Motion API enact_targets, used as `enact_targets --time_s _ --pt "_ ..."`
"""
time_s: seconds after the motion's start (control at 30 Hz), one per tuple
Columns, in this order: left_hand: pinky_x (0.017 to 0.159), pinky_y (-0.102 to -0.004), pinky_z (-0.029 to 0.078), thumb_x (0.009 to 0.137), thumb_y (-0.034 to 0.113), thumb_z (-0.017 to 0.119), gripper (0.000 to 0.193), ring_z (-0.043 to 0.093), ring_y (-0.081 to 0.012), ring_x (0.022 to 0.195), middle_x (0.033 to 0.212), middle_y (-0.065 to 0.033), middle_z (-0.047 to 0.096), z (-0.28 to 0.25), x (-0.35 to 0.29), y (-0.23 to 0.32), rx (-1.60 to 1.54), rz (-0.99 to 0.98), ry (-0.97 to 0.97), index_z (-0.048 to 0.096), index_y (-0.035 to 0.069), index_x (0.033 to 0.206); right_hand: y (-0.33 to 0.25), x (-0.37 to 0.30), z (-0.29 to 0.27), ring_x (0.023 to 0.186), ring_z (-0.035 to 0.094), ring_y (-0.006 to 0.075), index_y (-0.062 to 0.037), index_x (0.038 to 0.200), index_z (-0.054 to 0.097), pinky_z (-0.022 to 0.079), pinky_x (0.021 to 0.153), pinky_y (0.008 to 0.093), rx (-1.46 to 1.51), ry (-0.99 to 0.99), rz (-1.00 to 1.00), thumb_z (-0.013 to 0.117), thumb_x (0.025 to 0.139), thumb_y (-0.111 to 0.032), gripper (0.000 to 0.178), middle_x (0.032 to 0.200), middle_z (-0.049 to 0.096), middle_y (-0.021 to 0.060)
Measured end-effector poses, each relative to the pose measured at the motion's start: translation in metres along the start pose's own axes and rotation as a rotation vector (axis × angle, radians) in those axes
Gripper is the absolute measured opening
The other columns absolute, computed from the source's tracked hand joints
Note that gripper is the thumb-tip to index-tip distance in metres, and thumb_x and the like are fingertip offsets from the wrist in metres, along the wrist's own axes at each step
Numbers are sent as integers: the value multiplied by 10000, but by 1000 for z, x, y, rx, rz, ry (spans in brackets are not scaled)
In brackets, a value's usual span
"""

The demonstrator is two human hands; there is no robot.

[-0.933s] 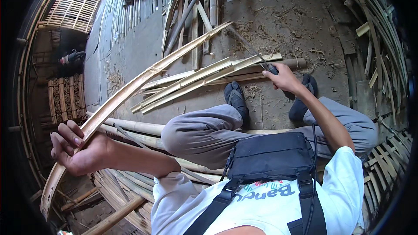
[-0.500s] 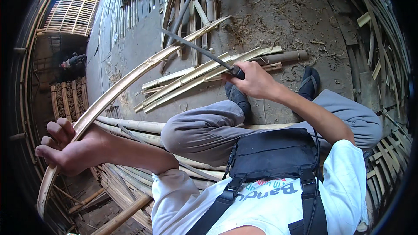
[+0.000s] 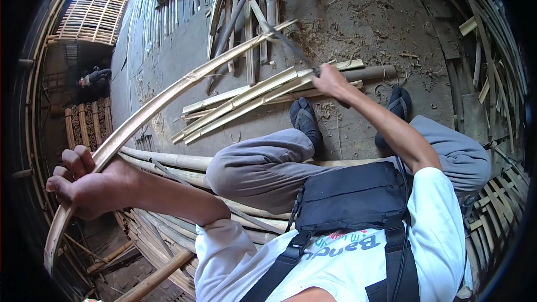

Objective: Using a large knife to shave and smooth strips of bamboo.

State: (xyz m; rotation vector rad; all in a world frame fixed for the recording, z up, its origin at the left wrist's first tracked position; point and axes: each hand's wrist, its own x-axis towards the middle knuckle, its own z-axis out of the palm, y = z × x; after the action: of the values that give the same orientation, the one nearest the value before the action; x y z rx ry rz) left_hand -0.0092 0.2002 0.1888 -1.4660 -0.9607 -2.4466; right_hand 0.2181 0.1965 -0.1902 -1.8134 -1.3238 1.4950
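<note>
A long split bamboo strip point(image 3: 146, 113) runs diagonally from the lower left up to the middle of the view. My left hand point(image 3: 92, 187) is closed around its lower part. In my right hand point(image 3: 334, 85) is a long-bladed knife point(image 3: 295, 48) with a dark handle, gripped in closed fingers. Its blade points up and left, with its tip end at the strip's far end; whether they touch I cannot tell. Beneath the knife, several split bamboo pieces point(image 3: 240, 100) lie on the floor, beside a brownish round bamboo pole point(image 3: 380, 72).
Bamboo poles point(image 3: 168, 159) lie under and beside my legs. More lengths point(image 3: 249, 39) rest on the floor ahead, with shavings point(image 3: 363, 25) to their right. Bamboo strips point(image 3: 498, 56) line the right edge. A slatted bamboo panel point(image 3: 95, 5) is at the far left.
My right hand has moved forward and slightly right with the knife, bringing the blade to the strip's far end. The left hand and the strip have shifted only slightly.
</note>
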Motion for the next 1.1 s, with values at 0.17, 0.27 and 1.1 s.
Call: enact_targets --time_s 0.17,0.27,1.1 --pt "427 -295 245 947 34 491 187 287 -143 486 592 -29 265 -17 11 -1 -42 23 -49 365 18 810 -38 -27 9 437 532 203 70 870 622 452 407 372 -12 61 -346 525 834 -107 205 555 570 104" --pt "435 -300 285 927 15 500 190 320 -158 482 589 -36 294 -5 5 -7 122 31 88 363 15 795 -59 -44 15 530 583 245 47 775 607 455 542 387 59 91 -375 575 796 -135 186 602 598 149" --pt "465 -279 220 893 248 530 429 225 -110 435 552 25 205 -10 -30 -59 -219 -229 -419 209 189 616 -179 26 -35 503 562 140 -64 791 693 467 447 319 277 233 -734 762 745 -495 439 623 628 44"
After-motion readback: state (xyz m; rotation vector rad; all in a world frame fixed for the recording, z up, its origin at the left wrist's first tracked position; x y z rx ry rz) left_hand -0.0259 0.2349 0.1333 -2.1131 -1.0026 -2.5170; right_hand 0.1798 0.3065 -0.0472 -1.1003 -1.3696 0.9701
